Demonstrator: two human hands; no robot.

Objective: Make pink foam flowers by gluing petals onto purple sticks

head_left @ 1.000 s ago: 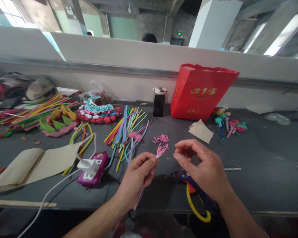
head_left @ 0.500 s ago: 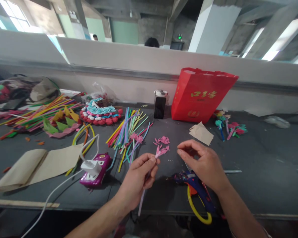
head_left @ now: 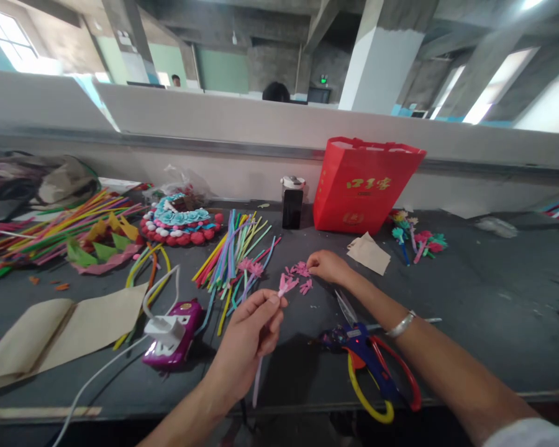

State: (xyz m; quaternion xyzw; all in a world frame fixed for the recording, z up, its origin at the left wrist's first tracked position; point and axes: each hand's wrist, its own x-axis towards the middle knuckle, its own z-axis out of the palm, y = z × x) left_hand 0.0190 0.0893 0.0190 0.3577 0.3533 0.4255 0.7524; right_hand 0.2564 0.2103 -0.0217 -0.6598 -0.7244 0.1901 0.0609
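Note:
My left hand (head_left: 249,338) pinches a thin lilac stick with a pink paper flower (head_left: 286,284) at its top, held upright over the dark table (head_left: 470,310). My right hand (head_left: 327,266) is stretched forward, its fingertips pinched down on a small heap of pink paper pieces (head_left: 300,269) lying on the table. A silver bracelet sits on the right wrist. Near the table's front edge, between my forearms, lie a blue glue gun (head_left: 354,340) and scissors with red and yellow handles (head_left: 377,379).
A fan of coloured sticks (head_left: 235,245) lies left of the pink pieces. A purple device with a white plug and cable (head_left: 170,329), brown paper (head_left: 60,320), a red bag (head_left: 366,183), a black bottle (head_left: 292,202), a blue-and-red decorated piece (head_left: 181,217) and finished flowers (head_left: 417,239) surround them.
My right hand has left the flower's side and reached forward to the heap of pink pieces. My left hand has kept holding the flower stick, almost in place.

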